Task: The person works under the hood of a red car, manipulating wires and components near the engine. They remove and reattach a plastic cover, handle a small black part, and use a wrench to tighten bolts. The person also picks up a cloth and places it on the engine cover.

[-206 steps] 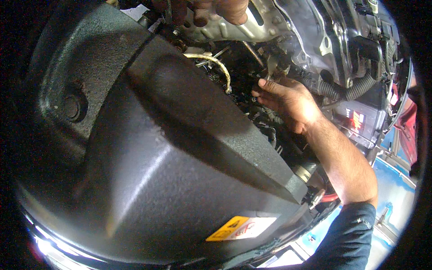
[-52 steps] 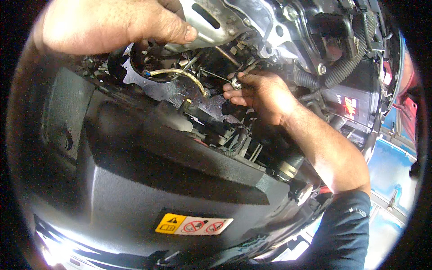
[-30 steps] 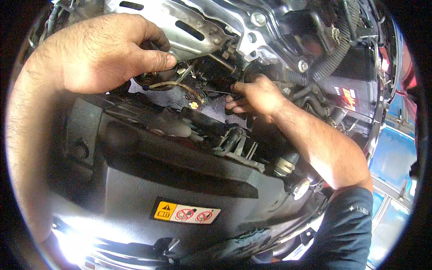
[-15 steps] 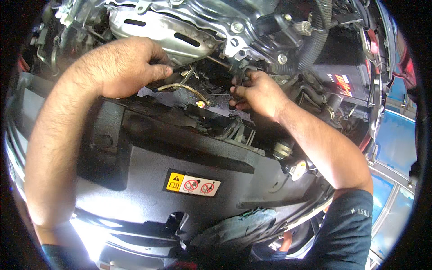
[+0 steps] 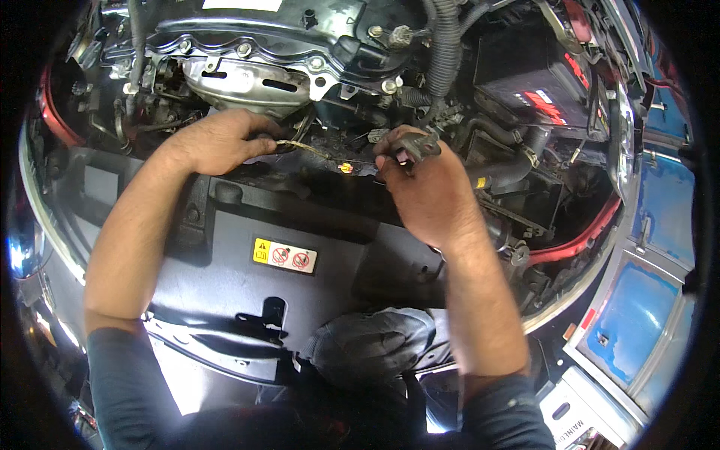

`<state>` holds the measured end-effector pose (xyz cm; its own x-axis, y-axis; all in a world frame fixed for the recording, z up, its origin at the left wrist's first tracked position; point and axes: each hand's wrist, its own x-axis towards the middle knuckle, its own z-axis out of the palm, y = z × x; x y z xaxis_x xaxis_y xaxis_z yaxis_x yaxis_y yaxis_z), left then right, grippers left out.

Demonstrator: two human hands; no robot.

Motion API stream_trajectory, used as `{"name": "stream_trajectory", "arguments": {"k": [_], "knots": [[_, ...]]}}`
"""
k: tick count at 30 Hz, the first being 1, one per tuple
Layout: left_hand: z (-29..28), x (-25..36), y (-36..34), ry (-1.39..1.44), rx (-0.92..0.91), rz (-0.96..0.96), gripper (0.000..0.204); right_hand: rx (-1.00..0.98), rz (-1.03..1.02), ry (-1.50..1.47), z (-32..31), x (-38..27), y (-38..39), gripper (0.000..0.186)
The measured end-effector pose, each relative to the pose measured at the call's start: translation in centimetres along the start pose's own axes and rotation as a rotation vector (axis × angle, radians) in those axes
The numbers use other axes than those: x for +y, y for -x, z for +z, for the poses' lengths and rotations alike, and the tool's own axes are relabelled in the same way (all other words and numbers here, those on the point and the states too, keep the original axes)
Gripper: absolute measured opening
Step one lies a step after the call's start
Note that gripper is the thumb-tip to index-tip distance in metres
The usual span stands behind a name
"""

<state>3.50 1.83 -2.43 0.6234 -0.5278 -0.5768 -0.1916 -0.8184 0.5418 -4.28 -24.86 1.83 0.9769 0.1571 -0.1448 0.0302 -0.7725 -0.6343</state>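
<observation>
My left hand [image 5: 225, 142] reaches in just below the silver heat shield [image 5: 247, 91] of the engine. Its thumb is stretched out near the end of a tan-sleeved cable [image 5: 304, 146], and its fingertips are hidden. Toward the right, the cable runs close to a small yellow piece [image 5: 346, 168]. My right hand [image 5: 431, 184] is closed on a small dark metal part [image 5: 417, 148] that shows above the thumb and fingers; its exact kind cannot be made out. That hand is raised over the gap between the engine and the black front cover [image 5: 330, 281].
A black battery [image 5: 532, 86] stands at the far right, with a ribbed hose [image 5: 445, 52] left of it. A thick black hose [image 5: 517, 169] lies right of my right hand. The cover bears a warning label [image 5: 285, 256]. Blue panels [image 5: 630, 319] stand beyond the car's right side.
The view has shifted, showing more of the engine top. My right hand has come up out of the gap, and the dark metal part now shows in it. My left hand stays by the heat shield.
</observation>
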Motion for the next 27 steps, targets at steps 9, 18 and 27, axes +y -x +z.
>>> {"name": "stream_trajectory", "arguments": {"k": [9,18,27], "knots": [[0.7,2.9,-3.9,-0.146,-0.046,-0.024,0.037,0.202,0.080,-0.221,3.2,0.8,-0.2,0.012],[1.2,2.2,-6.7,-0.113,-0.102,0.071,0.039,0.123,-0.015,-0.198,4.2,0.0,0.0,0.016],[2.7,3.3,-6.6,-0.178,-0.208,-0.036,0.052,-0.273,-0.050,-0.330,3.8,-1.1,0.9,0.016]]}}
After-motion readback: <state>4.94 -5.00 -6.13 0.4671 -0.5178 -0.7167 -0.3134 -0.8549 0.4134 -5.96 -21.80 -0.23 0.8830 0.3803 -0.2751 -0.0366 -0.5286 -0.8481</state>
